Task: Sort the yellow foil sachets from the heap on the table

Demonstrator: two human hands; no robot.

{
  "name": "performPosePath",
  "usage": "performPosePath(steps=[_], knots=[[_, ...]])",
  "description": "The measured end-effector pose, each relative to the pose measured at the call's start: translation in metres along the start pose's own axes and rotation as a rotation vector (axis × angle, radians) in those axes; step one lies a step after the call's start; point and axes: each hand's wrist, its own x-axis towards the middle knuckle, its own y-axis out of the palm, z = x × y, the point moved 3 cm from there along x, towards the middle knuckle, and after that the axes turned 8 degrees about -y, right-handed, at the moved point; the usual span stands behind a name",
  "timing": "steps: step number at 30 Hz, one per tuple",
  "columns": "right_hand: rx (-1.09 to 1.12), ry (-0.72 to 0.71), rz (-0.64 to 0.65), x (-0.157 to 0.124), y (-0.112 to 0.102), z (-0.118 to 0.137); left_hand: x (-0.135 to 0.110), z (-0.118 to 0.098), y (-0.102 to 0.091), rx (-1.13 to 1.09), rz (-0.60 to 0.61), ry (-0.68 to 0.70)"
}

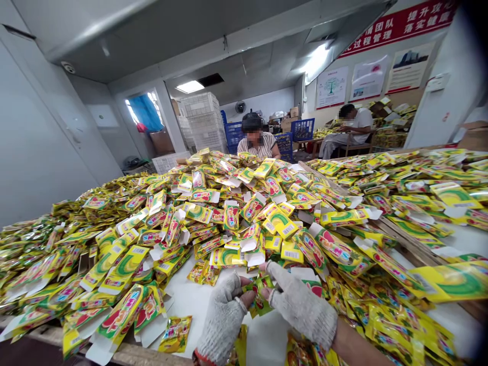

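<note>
My left hand (223, 317) and my right hand (303, 307) wear grey-white knit gloves that leave the fingertips bare. Between them a small shiny green-and-yellow candy packet (261, 301) is pinched by the fingers of both hands, just above the white tabletop (186, 295). Left of my left hand, a yellow packet (175, 334) lies flat. More yellow packets (396, 325) are heaped to the right of my right hand. Beyond my fingertips begins a pile of small yellow-and-green printed boxes (280, 221), several with open white flaps.
Packets (26, 244) are mounded at the far left. A wooden strip (404, 241) divides the boxes on the right, and a wooden edge (49, 333) runs along the front. One person (259, 145) sits across the pile; another (354, 127) sits farther back. White crates (202, 119) are stacked behind.
</note>
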Motion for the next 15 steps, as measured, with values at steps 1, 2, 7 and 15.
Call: performPosePath(steps=[1,2,7,15], knots=[[0.009,0.014,0.054,0.0,0.001,0.001,0.003,0.001,-0.003,0.05,-0.021,0.021],[0.001,0.027,0.086,0.0,0.002,0.001,0.008,0.001,-0.007,0.133,-0.055,0.054],[-0.125,-0.002,-0.075,0.003,-0.009,0.003,0.047,0.001,-0.04,0.958,-0.278,0.232],[0.298,0.004,-0.187,0.004,-0.029,0.014,0.044,-0.003,-0.07,0.595,-0.382,0.216]])
